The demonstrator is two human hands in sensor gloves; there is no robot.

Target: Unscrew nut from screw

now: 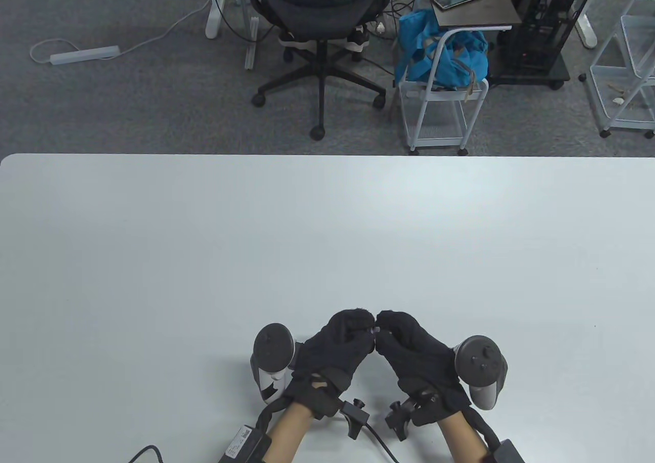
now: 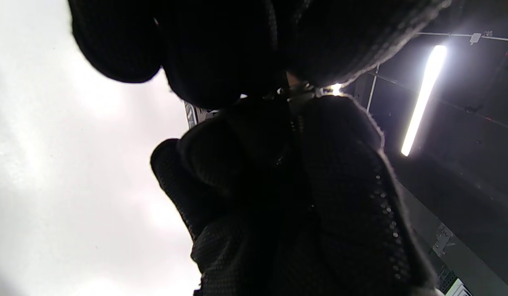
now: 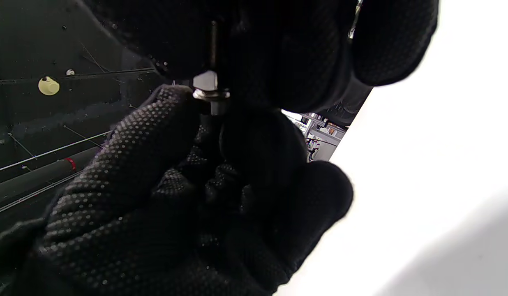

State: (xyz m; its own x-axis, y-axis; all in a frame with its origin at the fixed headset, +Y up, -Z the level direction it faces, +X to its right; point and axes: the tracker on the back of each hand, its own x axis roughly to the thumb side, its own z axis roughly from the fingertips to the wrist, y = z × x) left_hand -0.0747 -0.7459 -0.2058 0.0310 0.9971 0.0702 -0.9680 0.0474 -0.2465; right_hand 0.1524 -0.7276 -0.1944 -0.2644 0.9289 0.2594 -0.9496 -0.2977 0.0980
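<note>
Your left hand (image 1: pixel 342 350) and right hand (image 1: pixel 409 353) met fingertip to fingertip just above the tabletop (image 1: pixel 327 238), near its front edge. Between them sat the screw (image 3: pixel 214 45) with its nut (image 3: pixel 208 88). Each hand pinched the assembly; which hand held the nut and which the screw could not be told.

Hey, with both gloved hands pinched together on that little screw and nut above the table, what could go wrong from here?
1. The nut sits on the screw between thick glove fingertips; once free it could slip out and roll across the table.
2. The left hand and right hand nearly hide the parts, so the grip is hard to check.
</note>
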